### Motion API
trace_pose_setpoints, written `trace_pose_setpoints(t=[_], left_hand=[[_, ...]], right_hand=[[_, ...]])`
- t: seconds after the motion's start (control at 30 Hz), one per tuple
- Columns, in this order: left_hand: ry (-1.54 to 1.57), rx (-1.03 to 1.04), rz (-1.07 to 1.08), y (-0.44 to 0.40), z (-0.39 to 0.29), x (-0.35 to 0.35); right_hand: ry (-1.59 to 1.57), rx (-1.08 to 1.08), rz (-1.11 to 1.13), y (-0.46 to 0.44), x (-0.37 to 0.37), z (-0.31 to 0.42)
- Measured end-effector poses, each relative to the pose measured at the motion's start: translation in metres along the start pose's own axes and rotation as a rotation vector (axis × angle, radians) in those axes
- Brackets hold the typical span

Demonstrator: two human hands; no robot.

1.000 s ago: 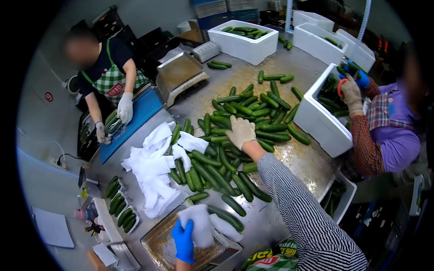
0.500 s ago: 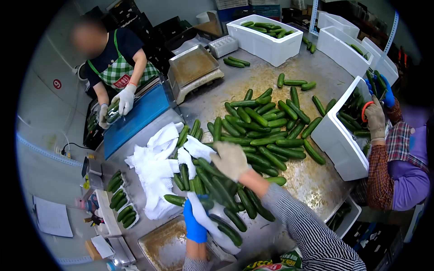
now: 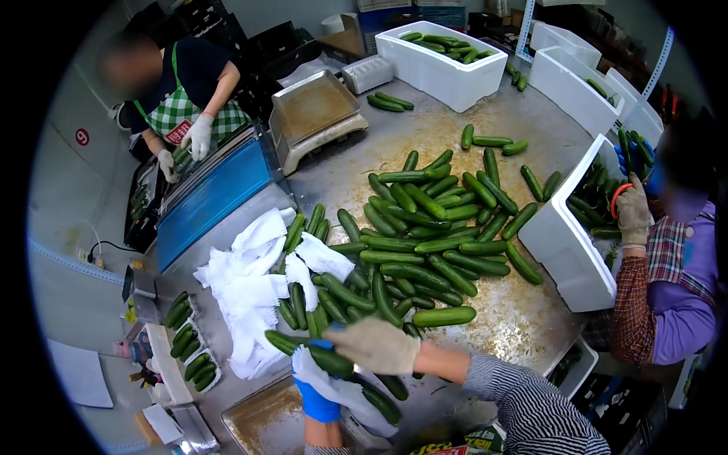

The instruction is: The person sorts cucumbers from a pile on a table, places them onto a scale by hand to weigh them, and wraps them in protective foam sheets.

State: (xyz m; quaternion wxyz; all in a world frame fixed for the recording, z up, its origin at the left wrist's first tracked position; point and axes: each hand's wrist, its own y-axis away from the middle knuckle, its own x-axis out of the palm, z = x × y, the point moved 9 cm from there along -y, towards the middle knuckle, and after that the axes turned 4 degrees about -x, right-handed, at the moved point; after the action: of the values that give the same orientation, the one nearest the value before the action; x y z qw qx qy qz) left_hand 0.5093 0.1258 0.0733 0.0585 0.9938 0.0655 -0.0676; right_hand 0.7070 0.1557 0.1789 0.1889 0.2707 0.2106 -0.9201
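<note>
My left hand (image 3: 318,402), in a blue glove, is closed around a dark green cucumber (image 3: 331,362) and a white, cloth-like wrap (image 3: 312,368). The far end of another cucumber (image 3: 381,404) sticks out of the wrap toward the lower right. My right hand (image 3: 371,346), in a beige knit glove, is just above the held cucumber, close to the blue fingertips. Motion blurs its fingers, so their grip cannot be made out. Beyond both hands lies a large heap of cucumbers (image 3: 425,243). More white wraps (image 3: 246,292) are bunched to the left of the heap.
Trays of cucumbers (image 3: 182,334) stand at the left edge. A scale (image 3: 317,114) and a blue board (image 3: 216,201) lie farther off. White foam boxes (image 3: 565,243) line the right and back. A co-worker at left handles cucumbers; another at right holds red-handled scissors (image 3: 620,193).
My right hand has moved from the cucumber heap down toward my left hand. My left hand has shifted slightly left and down, still gripping cucumber and wrap. The left co-worker's hands have lowered.
</note>
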Motion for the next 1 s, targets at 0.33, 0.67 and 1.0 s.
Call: trace_pose_setpoints(t=[0.33,0.67,1.0], left_hand=[[-0.165,-0.445,-0.257,0.094,-0.012,-0.153],[-1.289,-0.284,-0.382,0.156,-0.049,-0.162],[-1.16,-0.347,-0.367,0.178,-0.057,-0.156]], right_hand=[[0.561,0.421,-0.525,0.026,-0.176,-0.212],[0.667,0.127,-0.418,0.06,-0.054,-0.038],[0.258,-0.305,0.038,0.005,0.089,0.09]])
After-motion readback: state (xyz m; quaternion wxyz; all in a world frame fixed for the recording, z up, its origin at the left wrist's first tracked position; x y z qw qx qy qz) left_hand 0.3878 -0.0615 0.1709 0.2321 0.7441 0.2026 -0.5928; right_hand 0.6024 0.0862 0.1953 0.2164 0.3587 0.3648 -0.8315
